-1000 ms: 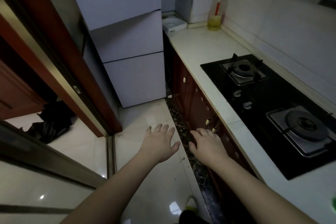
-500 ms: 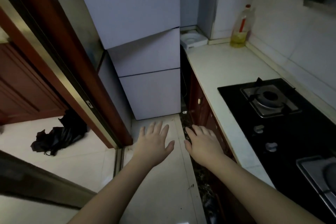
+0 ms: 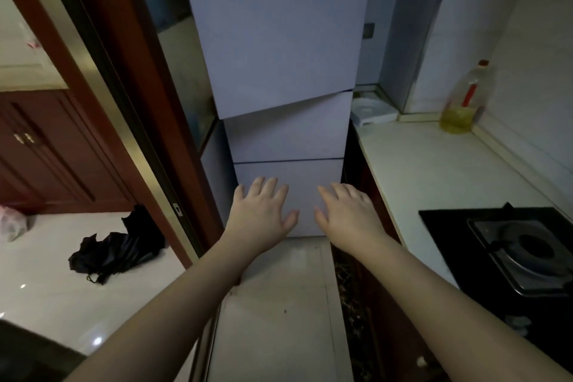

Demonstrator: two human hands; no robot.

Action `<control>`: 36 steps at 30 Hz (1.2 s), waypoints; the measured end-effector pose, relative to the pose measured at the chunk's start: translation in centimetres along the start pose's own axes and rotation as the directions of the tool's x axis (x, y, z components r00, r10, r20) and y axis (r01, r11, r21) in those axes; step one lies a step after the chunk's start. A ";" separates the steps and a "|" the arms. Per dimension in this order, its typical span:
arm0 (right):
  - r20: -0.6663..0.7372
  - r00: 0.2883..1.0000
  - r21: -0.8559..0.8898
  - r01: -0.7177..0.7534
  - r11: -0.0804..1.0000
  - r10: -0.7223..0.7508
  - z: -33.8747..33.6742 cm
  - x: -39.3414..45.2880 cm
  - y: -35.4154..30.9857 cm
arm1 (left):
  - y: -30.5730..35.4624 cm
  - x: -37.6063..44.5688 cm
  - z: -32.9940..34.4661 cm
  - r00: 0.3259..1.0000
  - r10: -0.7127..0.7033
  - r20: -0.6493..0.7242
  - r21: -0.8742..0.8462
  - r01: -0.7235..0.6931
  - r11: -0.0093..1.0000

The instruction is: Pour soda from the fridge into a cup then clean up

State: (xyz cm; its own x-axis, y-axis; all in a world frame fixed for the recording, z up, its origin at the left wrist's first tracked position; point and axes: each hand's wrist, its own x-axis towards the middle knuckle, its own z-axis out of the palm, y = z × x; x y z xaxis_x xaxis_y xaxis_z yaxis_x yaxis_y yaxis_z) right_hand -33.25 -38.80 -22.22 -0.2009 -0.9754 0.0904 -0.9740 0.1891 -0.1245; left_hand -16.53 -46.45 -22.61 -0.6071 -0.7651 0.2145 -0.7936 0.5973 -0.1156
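Observation:
A tall pale fridge (image 3: 279, 40) with three closed doors stands straight ahead at the end of the narrow kitchen aisle. My left hand (image 3: 259, 215) and my right hand (image 3: 348, 214) are both stretched forward, palms down and fingers straight, in front of the fridge's lowest door. Neither hand holds anything, and I cannot tell whether they touch the door. No soda or cup is in view.
A white counter (image 3: 434, 170) runs along the right with a black gas hob (image 3: 511, 245), a yellow oil bottle (image 3: 462, 102) and a white appliance (image 3: 372, 110) at its far end. A wooden sliding door frame (image 3: 102, 71) lines the left. A black bag (image 3: 114, 251) lies on the floor beyond it.
The view has moved forward toward the fridge, which now fills the centre. Both hands stay outstretched and have risen from over the floor to in front of the lowest fridge door.

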 end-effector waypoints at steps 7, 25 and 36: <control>-0.060 0.998 0.022 -0.004 1.000 0.005 -1.6 10.3 -2.9 | -7.0 7.6 -0.8 0.999 0.005 -0.049 -0.015 -0.005 1.000; -0.163 0.981 0.065 0.115 0.991 -0.103 -3.6 30.5 -5.1 | -17.3 26.1 -2.5 0.986 -0.055 -0.156 0.042 0.062 0.997; -0.412 0.888 0.048 0.246 0.968 -0.205 -4.4 45.4 -0.6 | -19.0 37.9 0.0 0.941 -0.095 -0.325 0.082 0.128 0.988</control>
State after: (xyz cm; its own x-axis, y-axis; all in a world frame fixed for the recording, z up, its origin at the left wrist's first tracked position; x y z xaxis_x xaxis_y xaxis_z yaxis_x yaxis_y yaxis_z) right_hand -42.26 -82.74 -13.72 -0.0221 -0.8580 0.5132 -0.9873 -0.0621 -0.1462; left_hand -24.44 -86.78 -12.31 -0.4831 -0.6981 0.5284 -0.8652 0.4731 -0.1660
